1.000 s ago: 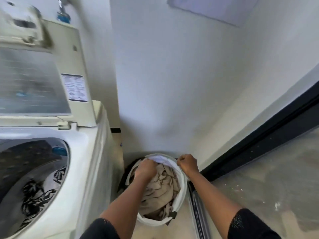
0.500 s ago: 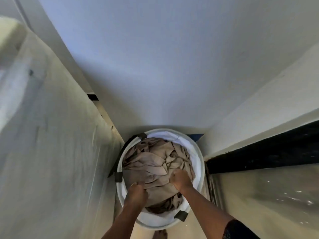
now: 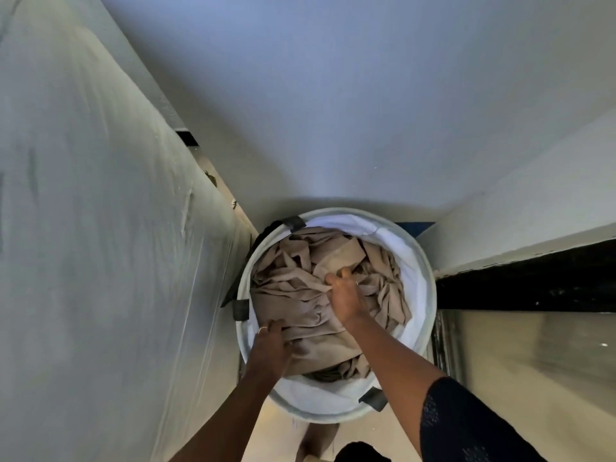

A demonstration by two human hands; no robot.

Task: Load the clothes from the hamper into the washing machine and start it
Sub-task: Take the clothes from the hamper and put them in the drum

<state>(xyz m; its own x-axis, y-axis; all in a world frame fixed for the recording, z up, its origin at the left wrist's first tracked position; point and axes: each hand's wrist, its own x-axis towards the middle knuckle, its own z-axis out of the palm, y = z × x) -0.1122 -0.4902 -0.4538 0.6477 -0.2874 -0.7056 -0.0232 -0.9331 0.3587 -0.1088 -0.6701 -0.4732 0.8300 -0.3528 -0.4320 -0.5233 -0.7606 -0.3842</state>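
left hand (image 3: 270, 345) grips the beige cloth (image 3: 300, 295) at its near edge; right hand (image 3: 346, 296) pinches a fold mid-pile. all of it sits in the white hamper (image 3: 428, 295), tucked in the corner. best to gather loose tails before lifting, so nothing snags the rim.

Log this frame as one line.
left hand grips crumpled beige cloth | right hand pinches same cloth | cloth inside round white fabric hamper

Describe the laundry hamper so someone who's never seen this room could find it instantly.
Look past the washing machine on the left to the floor corner by the white wall. The hamper stands there: a round white tub, dark tabs on its rim, stuffed with beige cloth.
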